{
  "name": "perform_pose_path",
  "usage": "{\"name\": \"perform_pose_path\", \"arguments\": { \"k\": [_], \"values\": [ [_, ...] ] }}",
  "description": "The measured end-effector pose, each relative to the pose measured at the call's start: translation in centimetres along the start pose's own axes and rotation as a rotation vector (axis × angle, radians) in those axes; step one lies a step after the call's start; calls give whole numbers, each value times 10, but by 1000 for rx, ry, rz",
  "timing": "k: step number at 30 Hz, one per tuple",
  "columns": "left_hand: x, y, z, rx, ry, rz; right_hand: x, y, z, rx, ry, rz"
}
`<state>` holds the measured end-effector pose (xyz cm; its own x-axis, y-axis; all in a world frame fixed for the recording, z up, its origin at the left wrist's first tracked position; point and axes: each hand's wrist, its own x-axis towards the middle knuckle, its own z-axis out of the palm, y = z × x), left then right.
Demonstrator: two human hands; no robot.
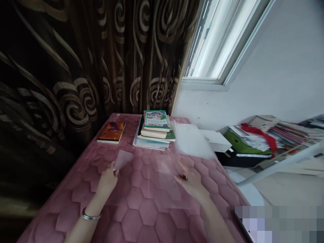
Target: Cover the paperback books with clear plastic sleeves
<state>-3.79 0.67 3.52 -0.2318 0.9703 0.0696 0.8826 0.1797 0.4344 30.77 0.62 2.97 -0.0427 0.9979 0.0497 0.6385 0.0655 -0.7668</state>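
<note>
My left hand (pixel 108 178) pinches one corner of a clear plastic sheet (pixel 141 165) that lies spread over the pink quilted table cover (pixel 141 209). My right hand (pixel 190 179), blurred by motion, grips the sheet's other side between closed fingers. A silver bangle (pixel 90 216) circles my left wrist. Just beyond the hands stands a stack of books (pixel 155 131) with a green-covered one on top. An orange book (pixel 111 132) lies alone to its left. More clear sheets (pixel 192 141) lie blurred to the right of the stack.
A dark curtain (pixel 76 60) with swirl patterns hangs behind the table on the left. A window (pixel 215 44) is at the upper right. To the right, below table height, sit a white box (pixel 217 140), a green folder (pixel 238 143) and piles of papers (pixel 286 135).
</note>
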Motion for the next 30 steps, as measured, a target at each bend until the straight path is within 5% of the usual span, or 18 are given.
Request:
{"name": "perform_pose_path", "arguments": {
  "k": [3, 8, 14, 17, 24, 27, 30],
  "values": [
    [-8, 13, 6, 95, -13, 41, -6, 15, -11, -121, -68, -27],
    [-27, 41, 12, 288, 99, 164, -14, 18, -3, -267, 39, -49],
    [-48, 88, 28, 59, -220, 549, -15, 11, 4, -354, 42, -42],
    [-53, 95, 42, 42, -308, 642, -7, 3, -4, -428, 20, -64],
    [-46, 81, 64, 38, -269, 718, 88, -76, -49, -142, 201, -90],
    [-41, 82, 63, 41, -277, 714, 145, -106, -55, 29, 170, 199],
    [-38, 82, 62, 46, -277, 705, 189, -116, -47, 52, 138, 326]
  ]
}}
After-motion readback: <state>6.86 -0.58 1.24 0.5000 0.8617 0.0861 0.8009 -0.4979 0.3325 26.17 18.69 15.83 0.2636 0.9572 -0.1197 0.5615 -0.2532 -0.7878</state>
